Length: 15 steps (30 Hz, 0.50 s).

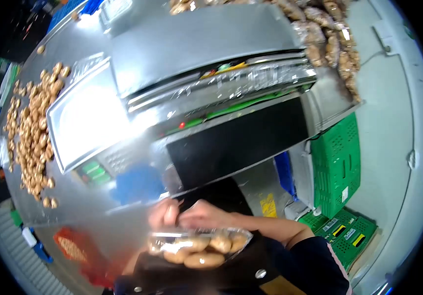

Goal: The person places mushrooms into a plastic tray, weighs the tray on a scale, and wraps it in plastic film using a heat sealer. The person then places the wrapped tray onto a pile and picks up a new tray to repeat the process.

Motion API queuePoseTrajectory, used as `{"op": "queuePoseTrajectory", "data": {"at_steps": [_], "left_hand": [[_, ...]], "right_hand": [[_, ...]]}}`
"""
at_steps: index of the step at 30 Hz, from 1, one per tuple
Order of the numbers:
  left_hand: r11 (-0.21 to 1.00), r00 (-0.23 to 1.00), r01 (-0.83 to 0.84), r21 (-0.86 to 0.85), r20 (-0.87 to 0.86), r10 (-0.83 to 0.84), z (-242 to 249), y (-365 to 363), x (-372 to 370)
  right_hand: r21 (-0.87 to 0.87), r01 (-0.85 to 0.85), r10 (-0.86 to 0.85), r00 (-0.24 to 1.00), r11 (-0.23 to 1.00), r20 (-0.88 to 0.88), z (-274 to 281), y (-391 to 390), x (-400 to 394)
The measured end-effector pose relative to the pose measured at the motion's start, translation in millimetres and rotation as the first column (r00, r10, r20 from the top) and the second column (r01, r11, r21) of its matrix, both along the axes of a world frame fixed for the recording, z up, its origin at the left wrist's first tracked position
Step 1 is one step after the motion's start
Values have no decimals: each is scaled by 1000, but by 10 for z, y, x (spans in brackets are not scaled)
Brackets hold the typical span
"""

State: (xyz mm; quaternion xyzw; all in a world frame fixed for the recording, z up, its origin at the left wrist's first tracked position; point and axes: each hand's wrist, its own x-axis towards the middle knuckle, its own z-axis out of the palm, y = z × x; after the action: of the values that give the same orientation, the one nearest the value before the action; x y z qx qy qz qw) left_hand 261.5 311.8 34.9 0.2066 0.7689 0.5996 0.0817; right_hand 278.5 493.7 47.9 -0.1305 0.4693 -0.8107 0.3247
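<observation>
Close to my body is a clear plastic bag of potatoes [204, 259], several pale brown ones showing through the shiny film. My left hand [164, 213] is at the bag's upper edge with its fingers closed, slightly blurred. Just beside it, my right hand [202, 215] is also curled closed along the same edge. Both appear to grip the film, though the exact pinch is hidden. Beyond my hands, a weighing scale with a bright metal pan [86, 115] stands next to a wrapping machine [216, 101] with a black front plate [241, 142].
Loose potatoes [36, 130] lie heaped on the steel table [88, 209] at left. A red net bag [81, 253] is at lower left, near a blurred blue patch [137, 184]. Packed bags [332, 42] pile up at far right. Green crates [338, 167] stand right, below the table.
</observation>
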Motion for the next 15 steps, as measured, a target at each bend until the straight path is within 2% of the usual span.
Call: {"op": "queuePoseTrajectory", "data": {"at_steps": [1,2,3,4,5,8,9,10,12,14,15], "left_hand": [[998,998,25,51,-58,-22,45,57,-43],[990,993,77,118,-103,-65,62,137,-115],[978,983,134,162,-146,-110,86,232,-138],[920,969,244,306,-116,-218,85,348,-174],[882,948,318,347,-96,-304,119,454,-151],[809,854,419,413,124,-506,257,683,-33],[793,802,423,439,227,-553,296,729,32],[783,740,415,463,328,-587,335,761,89],[794,622,346,499,511,-592,349,824,190],[826,490,226,516,673,-554,349,929,235],[843,425,157,515,735,-528,317,989,214]], "right_hand": [[126,-59,79,983,990,-163,-103,-10,40],[155,-27,65,967,988,-248,-131,-87,101],[223,-79,121,976,972,-182,-117,-115,170],[282,-139,175,979,949,-108,-90,-70,169],[346,-154,193,978,926,-81,-75,33,115],[495,-206,228,973,844,16,31,299,3],[481,78,-25,993,873,-114,-140,446,94],[546,98,-164,984,832,73,-281,659,181],[297,221,-283,941,929,187,328,1127,165],[292,56,-71,997,955,41,530,1295,281],[483,24,67,983,875,-170,676,1297,253]]}}
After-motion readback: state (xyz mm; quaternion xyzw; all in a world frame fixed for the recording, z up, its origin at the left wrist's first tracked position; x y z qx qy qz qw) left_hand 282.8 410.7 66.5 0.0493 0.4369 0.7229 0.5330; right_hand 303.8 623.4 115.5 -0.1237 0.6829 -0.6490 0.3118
